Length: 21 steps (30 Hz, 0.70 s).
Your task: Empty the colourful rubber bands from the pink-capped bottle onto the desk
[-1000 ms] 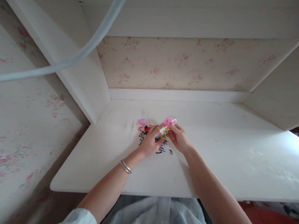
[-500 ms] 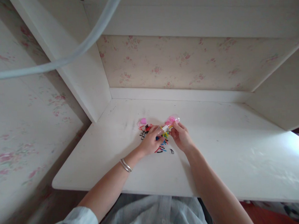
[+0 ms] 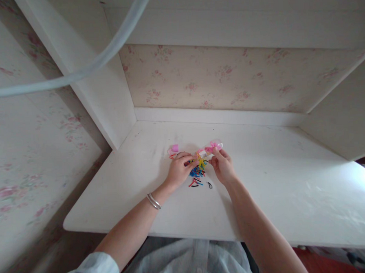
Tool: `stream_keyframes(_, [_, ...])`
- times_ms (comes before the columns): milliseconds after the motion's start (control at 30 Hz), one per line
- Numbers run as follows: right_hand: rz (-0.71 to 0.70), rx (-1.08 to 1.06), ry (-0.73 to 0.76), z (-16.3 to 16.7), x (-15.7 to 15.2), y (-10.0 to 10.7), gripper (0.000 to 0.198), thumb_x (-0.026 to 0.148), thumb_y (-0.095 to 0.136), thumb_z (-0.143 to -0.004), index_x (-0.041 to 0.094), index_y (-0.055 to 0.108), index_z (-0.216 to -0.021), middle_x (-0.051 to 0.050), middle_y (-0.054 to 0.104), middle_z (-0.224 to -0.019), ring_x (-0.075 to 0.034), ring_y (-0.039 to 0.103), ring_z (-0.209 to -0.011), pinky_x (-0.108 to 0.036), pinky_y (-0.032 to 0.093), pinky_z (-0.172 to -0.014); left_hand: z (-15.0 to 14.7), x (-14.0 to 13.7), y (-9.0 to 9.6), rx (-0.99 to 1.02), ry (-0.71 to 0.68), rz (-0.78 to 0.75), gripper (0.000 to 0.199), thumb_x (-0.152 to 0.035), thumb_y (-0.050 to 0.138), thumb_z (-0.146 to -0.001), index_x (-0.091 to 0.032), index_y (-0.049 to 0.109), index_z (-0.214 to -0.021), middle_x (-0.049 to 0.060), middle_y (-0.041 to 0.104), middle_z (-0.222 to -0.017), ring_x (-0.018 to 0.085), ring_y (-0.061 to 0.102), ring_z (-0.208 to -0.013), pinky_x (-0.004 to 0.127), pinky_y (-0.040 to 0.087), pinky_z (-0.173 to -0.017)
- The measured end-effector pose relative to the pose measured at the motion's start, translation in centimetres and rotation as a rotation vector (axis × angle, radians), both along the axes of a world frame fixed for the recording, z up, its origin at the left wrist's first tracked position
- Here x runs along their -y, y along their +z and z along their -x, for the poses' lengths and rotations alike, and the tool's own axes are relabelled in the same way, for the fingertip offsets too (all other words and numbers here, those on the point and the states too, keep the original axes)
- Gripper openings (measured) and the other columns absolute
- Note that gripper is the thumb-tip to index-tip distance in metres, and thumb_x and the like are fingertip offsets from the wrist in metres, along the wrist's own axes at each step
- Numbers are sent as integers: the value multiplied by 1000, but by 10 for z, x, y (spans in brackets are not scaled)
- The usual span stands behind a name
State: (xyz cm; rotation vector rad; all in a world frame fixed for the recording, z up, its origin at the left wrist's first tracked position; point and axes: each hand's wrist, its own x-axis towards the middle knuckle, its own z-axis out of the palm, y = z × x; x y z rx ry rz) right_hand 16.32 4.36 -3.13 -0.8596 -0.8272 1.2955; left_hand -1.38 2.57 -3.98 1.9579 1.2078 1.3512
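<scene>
In the head view my right hand (image 3: 223,167) is closed round a small clear plastic bottle (image 3: 220,144) with pink contents and a white label. The bottle lies tilted, its wide rounded end to the right and its narrower end towards my left hand (image 3: 181,169). My left fingers are drawn together at that narrower end, above the pile; what they pinch, if anything, is too small to make out. Under and between the hands lies a pile of small coloured elastic bands (image 3: 197,170), blue, yellow, red and black. My left hand covers part of it.
A pink cap (image 3: 174,148) lies behind my left hand. One black band (image 3: 210,185) sits apart, right of the pile. The white desk (image 3: 277,196) is bounded by side panels and a back wall; a pale curved tube (image 3: 105,55) crosses the upper left.
My left hand has come off the bottle's body and shifted slightly left, so more blue and yellow bands show. The bottle in my right hand has moved slightly right.
</scene>
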Motion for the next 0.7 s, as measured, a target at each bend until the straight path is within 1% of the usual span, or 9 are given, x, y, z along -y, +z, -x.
stream_keyframes(100, [4, 3, -10, 0, 0, 1, 24, 41, 76, -72, 21, 66, -83, 9, 50, -53, -3, 31, -41, -18, 43, -49, 1, 0, 0, 55, -9, 30, 24, -41, 63, -83, -20, 71, -92, 6, 66, -96, 17, 62, -89, 29, 53, -75])
stream_keyframes(200, [25, -15, 17, 1, 2, 3, 26, 43, 75, -72, 22, 65, -83, 8, 54, -56, -3, 33, -41, -19, 44, -50, 1, 3, 3, 62, -59, 51, 29, -39, 65, -81, -21, 68, -104, 6, 64, -102, 16, 62, -89, 27, 54, -72])
stream_keyframes(300, [38, -25, 59, 3, 5, 5, 28, 45, 75, -71, 23, 63, -82, 7, 58, -62, -3, 33, -41, -20, 44, -49, -1, 6, 6, 36, -88, 43, 44, -36, 69, -79, -25, 60, -120, 5, 59, -111, 15, 61, -92, 29, 54, -78])
stream_keyframes(400, [39, -35, 126, 4, 6, 6, 29, 47, 74, -72, 23, 63, -83, 6, 61, -68, -4, 32, -41, -21, 43, -49, -4, 8, 8, 8, -85, 33, 54, -34, 72, -76, -27, 54, -127, 4, 58, -113, 16, 60, -91, 32, 53, -84])
stream_keyframes(467, [25, -34, 169, 5, 8, 5, 27, 46, 73, -73, 23, 63, -83, 6, 60, -68, -4, 31, -41, -21, 42, -49, -6, 9, 9, 3, -83, 24, 51, -33, 69, -79, -26, 53, -127, 4, 57, -114, 17, 59, -96, 33, 51, -87])
stream_keyframes(567, [8, 6, 255, 7, 10, 4, 26, 44, 74, -73, 21, 65, -82, 6, 54, -59, -5, 31, -43, -20, 35, -44, -8, 9, 11, -32, -105, -1, 44, -32, 65, -83, -28, 55, -125, 4, 58, -116, 19, 54, -109, 36, 45, -97])
stream_keyframes(633, [0, 37, 292, 10, 12, 4, 27, 45, 73, -73, 20, 64, -79, 6, 48, -55, -5, 31, -44, -19, 30, -41, -8, 8, 11, -53, -108, 0, 38, -33, 63, -85, -28, 58, -122, 4, 58, -114, 19, 52, -110, 37, 42, -99])
stream_keyframes(700, [-11, 54, 284, 11, 12, 4, 28, 46, 73, -73, 20, 64, -78, 6, 46, -54, -5, 32, -44, -19, 28, -41, -7, 8, 11, -67, -99, 6, 33, -34, 60, -87, -26, 60, -118, 4, 59, -110, 19, 52, -108, 36, 43, -98])
